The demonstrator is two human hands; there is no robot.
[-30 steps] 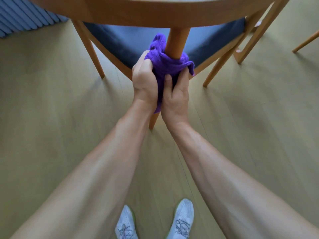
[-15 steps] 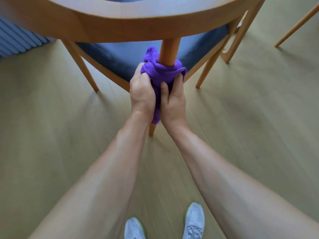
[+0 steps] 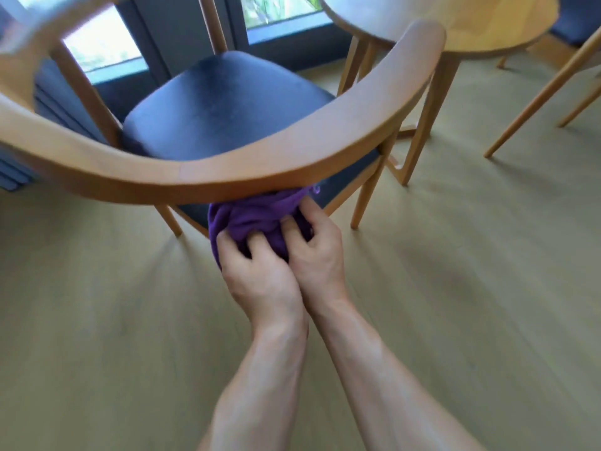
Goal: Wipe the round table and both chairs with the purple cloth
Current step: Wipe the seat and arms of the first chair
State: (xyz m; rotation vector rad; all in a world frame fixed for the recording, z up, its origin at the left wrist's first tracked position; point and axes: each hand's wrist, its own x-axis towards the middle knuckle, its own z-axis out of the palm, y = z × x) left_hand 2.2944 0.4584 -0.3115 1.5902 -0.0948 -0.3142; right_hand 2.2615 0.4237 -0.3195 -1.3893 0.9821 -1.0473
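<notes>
Both hands low, side by side, just under the curved wooden backrest of the near chair. Purple cloth bunched between them, tucked right up against the underside of the backrest rail; whatever it wraps is hidden by rail and cloth.

Left hand: fingers curled narrow, dug into the cloth's lower left folds. Right hand: fingers also curled tight, gripping the cloth's right side, thumb up along its edge. The two hands touch at the knuckles. Bare forearms run down to the near edge of view.

Chair: dark blue padded seat, light wood frame, legs splayed on the pale wood floor. Backrest arcs across the view from far left to upper right; left end blurred.

Round bench, wood top, stands far right, beyond the chair's right arm; its legs come down just behind the chair. Second chair partly in view at the far right edge, blue seat, slanted legs, well apart from the hands.

Windows with dark frames along the far wall.
</notes>
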